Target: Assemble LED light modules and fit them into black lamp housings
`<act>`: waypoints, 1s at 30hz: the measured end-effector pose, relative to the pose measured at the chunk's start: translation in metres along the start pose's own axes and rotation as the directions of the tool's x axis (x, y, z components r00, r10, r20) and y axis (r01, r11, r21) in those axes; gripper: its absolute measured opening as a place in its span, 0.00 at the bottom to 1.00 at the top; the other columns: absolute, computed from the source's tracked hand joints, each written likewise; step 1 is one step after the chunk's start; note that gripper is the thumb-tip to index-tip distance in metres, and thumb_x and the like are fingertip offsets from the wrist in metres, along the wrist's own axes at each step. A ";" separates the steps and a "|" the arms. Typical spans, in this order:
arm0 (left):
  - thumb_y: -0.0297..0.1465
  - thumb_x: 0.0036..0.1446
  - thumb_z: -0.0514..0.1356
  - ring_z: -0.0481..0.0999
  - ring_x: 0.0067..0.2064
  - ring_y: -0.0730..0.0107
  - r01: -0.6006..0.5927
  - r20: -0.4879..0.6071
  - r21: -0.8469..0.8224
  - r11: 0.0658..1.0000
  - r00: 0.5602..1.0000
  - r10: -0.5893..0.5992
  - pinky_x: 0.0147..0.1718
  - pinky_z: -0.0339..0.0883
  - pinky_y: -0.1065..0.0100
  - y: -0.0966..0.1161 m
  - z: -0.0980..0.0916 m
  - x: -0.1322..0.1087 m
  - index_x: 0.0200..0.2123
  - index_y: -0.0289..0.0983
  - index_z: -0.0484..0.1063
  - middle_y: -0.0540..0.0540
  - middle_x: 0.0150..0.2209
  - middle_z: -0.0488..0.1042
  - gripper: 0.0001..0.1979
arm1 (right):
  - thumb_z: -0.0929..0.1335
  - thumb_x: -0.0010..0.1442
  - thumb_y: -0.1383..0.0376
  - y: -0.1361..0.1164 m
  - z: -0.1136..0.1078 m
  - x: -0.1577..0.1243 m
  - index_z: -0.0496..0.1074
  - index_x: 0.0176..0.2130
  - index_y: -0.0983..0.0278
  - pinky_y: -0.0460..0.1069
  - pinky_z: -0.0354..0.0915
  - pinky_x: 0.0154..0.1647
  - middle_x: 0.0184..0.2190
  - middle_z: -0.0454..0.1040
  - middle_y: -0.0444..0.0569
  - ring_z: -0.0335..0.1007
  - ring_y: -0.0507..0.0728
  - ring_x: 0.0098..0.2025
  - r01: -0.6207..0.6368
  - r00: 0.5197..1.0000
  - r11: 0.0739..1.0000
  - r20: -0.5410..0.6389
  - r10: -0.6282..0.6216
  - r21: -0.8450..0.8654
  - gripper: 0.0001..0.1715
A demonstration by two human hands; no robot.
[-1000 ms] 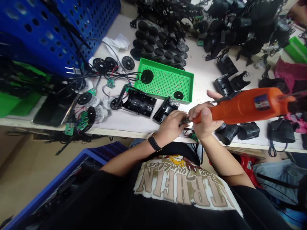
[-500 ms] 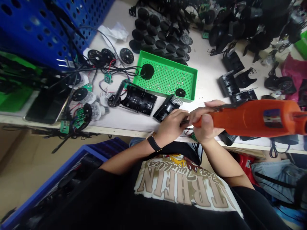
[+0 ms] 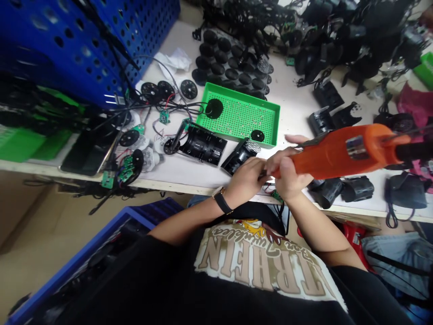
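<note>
My right hand (image 3: pixel 288 174) is closed round the front end of an orange electric screwdriver (image 3: pixel 341 151), which lies almost level and points left. My left hand (image 3: pixel 246 180) is closed at the screwdriver's tip, pinching something small that I cannot make out. Both hands hover over the front edge of the white table (image 3: pixel 297 115). A black plastic housing (image 3: pixel 239 156) lies just behind my left hand, and a larger black housing (image 3: pixel 202 144) lies to its left. A black watch sits on my left wrist.
A green perforated tray (image 3: pixel 241 115) with two black discs stands behind the hands. Circuit boards, wires and black discs (image 3: pixel 145 131) litter the left. Blue crates (image 3: pixel 84 40) rise at the far left. Black parts (image 3: pixel 341 189) lie right; a blue bin (image 3: pixel 101 253) sits below.
The view has shifted slightly. The screwdriver's rear end has tilted up a little. Both hands stay together at its tip.
</note>
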State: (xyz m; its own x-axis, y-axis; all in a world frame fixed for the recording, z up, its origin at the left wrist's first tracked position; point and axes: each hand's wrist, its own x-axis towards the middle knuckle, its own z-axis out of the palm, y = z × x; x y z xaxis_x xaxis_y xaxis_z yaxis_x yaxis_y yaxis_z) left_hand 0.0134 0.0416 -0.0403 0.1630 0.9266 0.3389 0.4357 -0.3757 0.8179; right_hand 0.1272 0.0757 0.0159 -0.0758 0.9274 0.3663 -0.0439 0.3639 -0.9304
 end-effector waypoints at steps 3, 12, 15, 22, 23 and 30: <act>0.22 0.62 0.66 0.79 0.53 0.58 0.001 -0.007 -0.015 1.000 1.000 -0.001 0.54 0.75 0.56 0.001 0.000 -0.002 0.44 0.37 0.74 0.42 0.46 0.81 0.09 | 0.73 0.62 0.52 -0.011 0.007 0.003 0.71 0.39 0.56 0.48 0.65 0.17 0.18 0.65 0.35 0.59 0.49 0.14 0.156 0.983 0.981 -0.119 -0.142 0.120 0.13; 0.27 0.62 0.69 0.78 0.59 0.55 -0.025 0.015 0.042 0.999 1.000 0.024 0.62 0.73 0.47 -0.002 -0.005 -0.005 0.54 0.36 0.74 0.39 0.54 0.81 0.18 | 0.73 0.62 0.50 -0.039 -0.006 0.010 0.72 0.44 0.55 0.48 0.65 0.16 0.17 0.62 0.33 0.58 0.50 0.12 0.246 0.929 0.968 -0.298 -0.221 0.048 0.16; 0.28 0.63 0.68 0.78 0.60 0.55 -0.045 0.031 0.080 0.996 0.999 0.043 0.61 0.73 0.47 -0.002 -0.008 -0.004 0.57 0.36 0.73 0.38 0.55 0.81 0.19 | 0.73 0.62 0.50 -0.036 -0.018 0.013 0.72 0.44 0.55 0.48 0.64 0.16 0.17 0.63 0.33 0.59 0.50 0.13 0.260 0.904 0.965 -0.356 -0.237 0.019 0.15; 0.28 0.64 0.67 0.81 0.55 0.56 -0.042 -0.010 0.162 0.986 0.999 0.044 0.57 0.76 0.49 0.006 -0.002 -0.004 0.52 0.37 0.75 0.40 0.50 0.82 0.14 | 0.74 0.61 0.52 -0.018 -0.034 0.013 0.71 0.46 0.56 0.47 0.66 0.17 0.18 0.66 0.33 0.60 0.49 0.13 0.207 0.919 0.977 -0.354 -0.176 0.051 0.18; 0.27 0.63 0.68 0.81 0.54 0.55 -0.039 -0.022 0.170 0.985 0.999 0.043 0.56 0.76 0.50 0.007 -0.002 -0.005 0.52 0.36 0.75 0.40 0.49 0.82 0.14 | 0.74 0.62 0.52 -0.017 -0.034 0.013 0.71 0.46 0.56 0.46 0.66 0.18 0.18 0.67 0.32 0.61 0.48 0.14 0.209 0.923 0.976 -0.341 -0.176 0.062 0.17; 0.27 0.62 0.68 0.81 0.53 0.55 -0.031 -0.029 0.198 0.980 0.999 0.037 0.55 0.77 0.51 0.010 -0.001 -0.004 0.51 0.36 0.75 0.41 0.48 0.83 0.14 | 0.75 0.61 0.53 -0.015 -0.031 0.009 0.71 0.44 0.57 0.46 0.63 0.16 0.18 0.67 0.33 0.62 0.48 0.14 0.181 0.943 0.972 -0.306 -0.129 0.148 0.16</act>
State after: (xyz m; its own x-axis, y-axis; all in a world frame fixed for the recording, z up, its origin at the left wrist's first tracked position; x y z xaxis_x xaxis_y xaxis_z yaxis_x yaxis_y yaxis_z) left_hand 0.0160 0.0337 -0.0327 0.1531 0.9111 0.3826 0.5974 -0.3937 0.6986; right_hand 0.1584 0.0815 0.0327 0.2386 0.8544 0.4616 -0.2043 0.5088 -0.8363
